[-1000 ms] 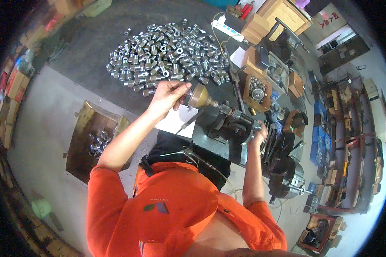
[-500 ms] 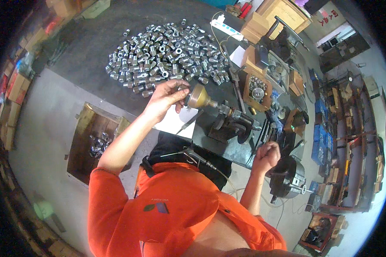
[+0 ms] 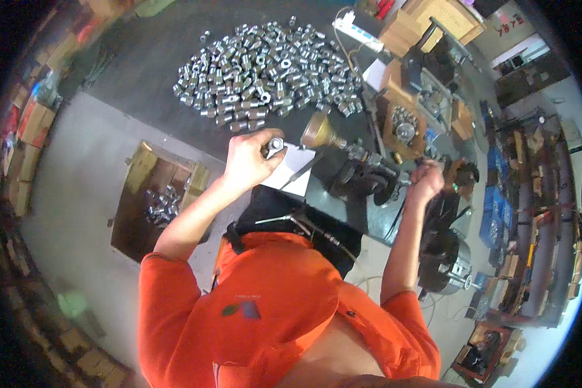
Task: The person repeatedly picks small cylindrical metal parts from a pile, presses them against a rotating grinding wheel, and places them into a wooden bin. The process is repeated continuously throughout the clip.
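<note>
My left hand [image 3: 249, 161] is closed around a metal hex fitting [image 3: 275, 146], whose round open end faces up. It is to the left of a brass-coloured funnel-shaped cup [image 3: 319, 131], apart from it. The cup sits on the left end of a dark bench fixture [image 3: 362, 180] with a spindle and round parts. By the fixture's right end, my right hand [image 3: 427, 179] is closed; whatever lies inside its fingers is hidden. A large heap of similar metal fittings [image 3: 265, 71] covers the far part of the dark bench. Across my lap lies an air blow gun [image 3: 297, 221].
A wooden box [image 3: 128, 210] with several fittings stands low on the left. White paper [image 3: 299, 169] lies at the bench edge. To the right are a parts box [image 3: 404, 126], a power strip [image 3: 357, 32], a chuck-like machine [image 3: 445, 262] and shelves with blue bins [image 3: 488, 213].
My left hand has drawn back from the cup, and a fitting now shows in it. My right hand has moved up and forward to the fixture's right end. The whole view has shifted slightly.
</note>
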Tool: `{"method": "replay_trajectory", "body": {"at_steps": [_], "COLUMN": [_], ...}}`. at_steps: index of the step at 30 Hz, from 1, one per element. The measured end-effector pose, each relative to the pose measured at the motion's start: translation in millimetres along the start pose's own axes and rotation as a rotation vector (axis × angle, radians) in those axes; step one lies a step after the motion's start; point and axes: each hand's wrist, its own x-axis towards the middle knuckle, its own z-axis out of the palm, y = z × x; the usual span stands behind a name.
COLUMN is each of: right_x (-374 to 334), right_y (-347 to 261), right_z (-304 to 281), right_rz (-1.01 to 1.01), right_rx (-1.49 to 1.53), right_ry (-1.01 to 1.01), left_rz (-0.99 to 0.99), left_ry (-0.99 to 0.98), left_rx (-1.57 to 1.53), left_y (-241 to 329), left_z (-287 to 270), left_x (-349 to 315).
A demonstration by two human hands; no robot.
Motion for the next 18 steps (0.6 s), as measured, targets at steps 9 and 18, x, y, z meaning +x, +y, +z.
{"method": "replay_trajectory", "body": {"at_steps": [9,18], "right_x": [-88.0,-83.3], "right_y": [-51.6,31.7], "right_z": [-16.8,-38.8], "right_rz": [-0.02,0.256], "right_rx": [0.176,0.136], "right_ry": [-0.039,0.184], "left_rz": [0.085,0.182], "left_ry": [-0.069,-0.034], "left_rx": [0.104,0.163], "left_y": [-10.9,-8.4], "left_z": [17.0,15.4], "left_x": [-35.9,-28.1]}}
